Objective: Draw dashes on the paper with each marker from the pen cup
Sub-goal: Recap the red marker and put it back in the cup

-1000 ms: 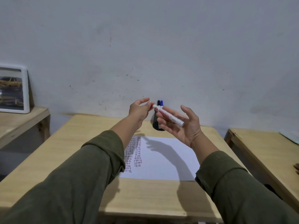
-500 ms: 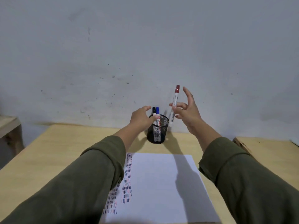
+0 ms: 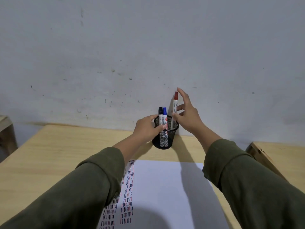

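Observation:
A black mesh pen cup stands at the table's back edge, by the wall. Inside it are a black-capped marker and a blue-capped marker, both upright. My left hand grips the cup's left side. My right hand holds a red-capped marker upright, its lower end just inside the cup's right rim. In front of the cup lies a white paper; columns of black, red and blue dashes fill its left part.
The light wooden table reaches back to a scuffed grey wall. A second wooden table stands at the right, and a corner of wooden furniture at the left edge.
My right hand turned the red-capped marker upright, carried it over and lowered its end into the cup. My left hand moved onto the cup's side. The view tilted down toward the table.

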Available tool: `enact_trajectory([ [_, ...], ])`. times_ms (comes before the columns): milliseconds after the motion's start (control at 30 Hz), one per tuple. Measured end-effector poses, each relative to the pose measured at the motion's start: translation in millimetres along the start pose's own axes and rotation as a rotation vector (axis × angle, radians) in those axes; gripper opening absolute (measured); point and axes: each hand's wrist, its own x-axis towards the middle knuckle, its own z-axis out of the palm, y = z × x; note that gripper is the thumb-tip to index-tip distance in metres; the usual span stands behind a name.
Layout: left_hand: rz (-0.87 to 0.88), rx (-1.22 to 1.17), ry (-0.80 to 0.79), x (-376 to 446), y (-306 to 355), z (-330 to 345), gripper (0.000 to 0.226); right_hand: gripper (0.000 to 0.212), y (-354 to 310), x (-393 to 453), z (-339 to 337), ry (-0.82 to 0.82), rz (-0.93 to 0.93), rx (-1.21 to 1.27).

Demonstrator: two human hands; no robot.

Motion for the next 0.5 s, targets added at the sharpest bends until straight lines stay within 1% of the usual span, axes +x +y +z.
enact_trajectory([
  [167,-0.018,-0.029,0.004,1,-3,2,0.060,0.075,7,-1,6,-0.035,0.035,-0.080],
  [333,-0.027,-0.043,0.000,1,-4,3,0.061,0.048,17,0,10,-0.075,0.044,-0.182],
  [500,-0.043,-0.065,-0.006,2,-3,3,0.063,0.052,16,5,14,-0.052,-0.009,-0.327],
])
